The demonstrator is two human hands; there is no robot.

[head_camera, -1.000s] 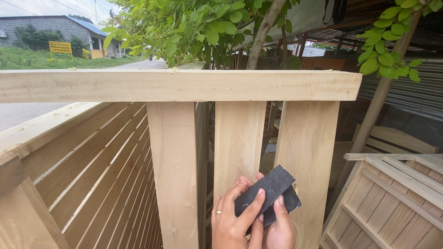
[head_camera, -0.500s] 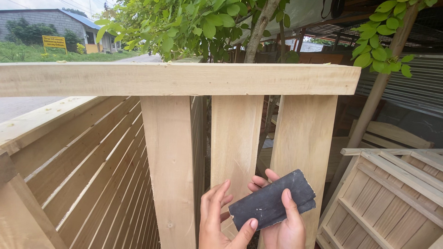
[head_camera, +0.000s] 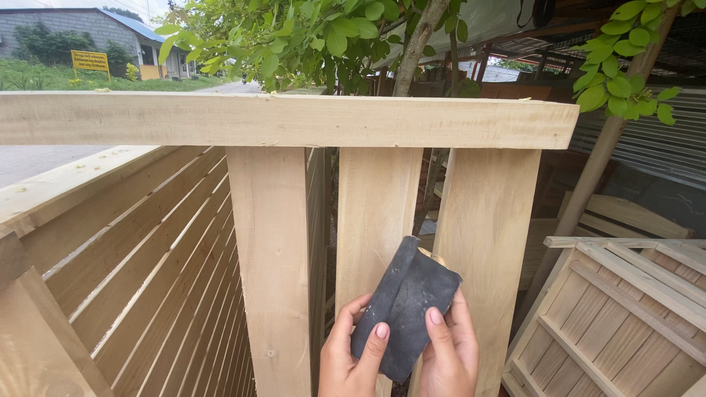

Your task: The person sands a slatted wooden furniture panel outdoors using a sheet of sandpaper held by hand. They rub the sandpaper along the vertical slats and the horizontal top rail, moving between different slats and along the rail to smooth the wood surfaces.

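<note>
My left hand (head_camera: 351,359) and my right hand (head_camera: 450,351) both hold a dark grey folded sheet of sandpaper (head_camera: 404,304) low in the head view. The sheet stands nearly upright, tilted a little to the right. It is held in front of the gap between the middle slat (head_camera: 375,213) and the right slat (head_camera: 489,228) of a pale wooden panel. A thick top rail (head_camera: 294,121) caps the slats. My left thumb and my right forefinger press on the sheet's face.
A slatted wooden panel (head_camera: 125,250) runs away on the left. More slatted panels (head_camera: 625,309) lean at the lower right. A leafy tree (head_camera: 346,37) and a thin slanting trunk (head_camera: 596,169) stand behind. A road and a building lie at far left.
Both hands have turned the sandpaper from lying nearly flat across to standing nearly upright, and have folded it narrower. The hands stayed low in front of the slats.
</note>
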